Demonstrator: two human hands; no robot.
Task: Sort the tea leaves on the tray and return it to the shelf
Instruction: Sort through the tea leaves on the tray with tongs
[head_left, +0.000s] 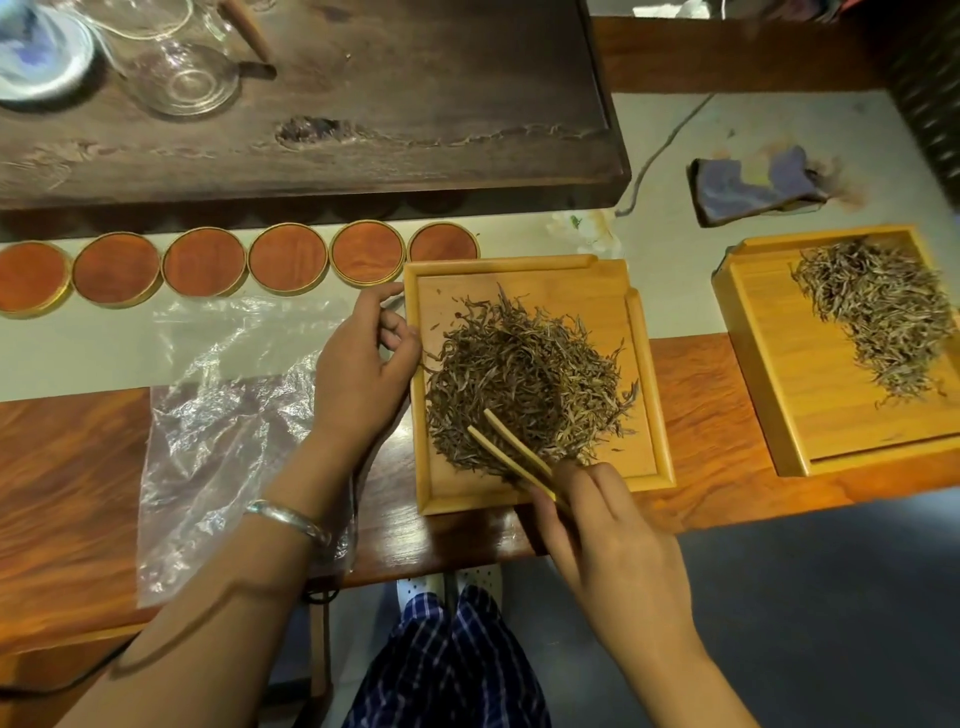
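Wooden table (78, 467), near edge: right hand (608, 540) pinches bamboo tongs (511, 457), tips parted over the tea leaves (524, 374) heaped mid-tray (644, 374). Left hand (363, 364) rests loosely curled against the tray's left rim, holding nothing. Leaves appear light, brittle — lift gently; carry tray by both rims.

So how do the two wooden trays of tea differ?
The near tray holds a darker, rounder heap; the far tray on the right holds paler leaves strewn towards its far corner. The near tray is being worked with tweezers in the right hand; nobody touches the far tray. Both are light wood.
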